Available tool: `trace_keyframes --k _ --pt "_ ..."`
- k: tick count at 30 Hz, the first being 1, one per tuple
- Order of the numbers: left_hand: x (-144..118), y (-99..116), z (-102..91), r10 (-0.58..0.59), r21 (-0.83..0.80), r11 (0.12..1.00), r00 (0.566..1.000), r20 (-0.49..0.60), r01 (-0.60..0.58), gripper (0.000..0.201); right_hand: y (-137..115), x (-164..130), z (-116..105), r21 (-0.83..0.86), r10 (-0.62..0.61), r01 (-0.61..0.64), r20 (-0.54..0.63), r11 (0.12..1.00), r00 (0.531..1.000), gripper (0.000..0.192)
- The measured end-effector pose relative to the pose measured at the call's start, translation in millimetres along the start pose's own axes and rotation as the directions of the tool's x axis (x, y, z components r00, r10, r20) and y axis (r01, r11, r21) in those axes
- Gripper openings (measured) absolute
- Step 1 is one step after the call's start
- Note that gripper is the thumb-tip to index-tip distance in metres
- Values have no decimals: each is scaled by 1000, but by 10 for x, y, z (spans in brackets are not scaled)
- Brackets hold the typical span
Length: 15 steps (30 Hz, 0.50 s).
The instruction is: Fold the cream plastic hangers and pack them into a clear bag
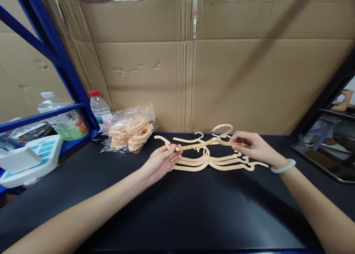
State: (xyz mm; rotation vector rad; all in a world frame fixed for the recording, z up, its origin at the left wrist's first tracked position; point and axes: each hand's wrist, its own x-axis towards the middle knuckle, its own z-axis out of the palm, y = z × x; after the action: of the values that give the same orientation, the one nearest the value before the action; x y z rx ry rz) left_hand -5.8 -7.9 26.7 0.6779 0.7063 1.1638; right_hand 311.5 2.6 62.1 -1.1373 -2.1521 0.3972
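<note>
My left hand [163, 161] pinches one end of a beige plastic clothes hanger [198, 145], and my right hand [252, 146] grips its other arm. The hanger is raised a little above the table, its hook [223, 128] pointing up. Beneath and just behind it lie several more beige hangers [194, 168], nested in a row with their arms side by side. Another hanger [185, 139] rests farther back. My fingers cover both ends of the held hanger.
A clear plastic bag [130, 130] of beige hanger parts sits at the back left, near a red-capped bottle [100, 108]. A white device with blue keys [36, 159] stands at far left. Cardboard [144, 73] walls the black table's [194, 217] back. A dark tablet-like slab [321, 163] lies at right.
</note>
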Motion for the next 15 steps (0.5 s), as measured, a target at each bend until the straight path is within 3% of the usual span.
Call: trace_keyframes --k 9,15 --pt "19 -21 -37 -12 6 1000 1000 -20 12 15 51 -5 10 -17 -35 35 28 999 999 17" --pt "27 -80 -40 67 95 994 989 -135 -55 26 12 16 72 -31 -42 43 14 999 999 13"
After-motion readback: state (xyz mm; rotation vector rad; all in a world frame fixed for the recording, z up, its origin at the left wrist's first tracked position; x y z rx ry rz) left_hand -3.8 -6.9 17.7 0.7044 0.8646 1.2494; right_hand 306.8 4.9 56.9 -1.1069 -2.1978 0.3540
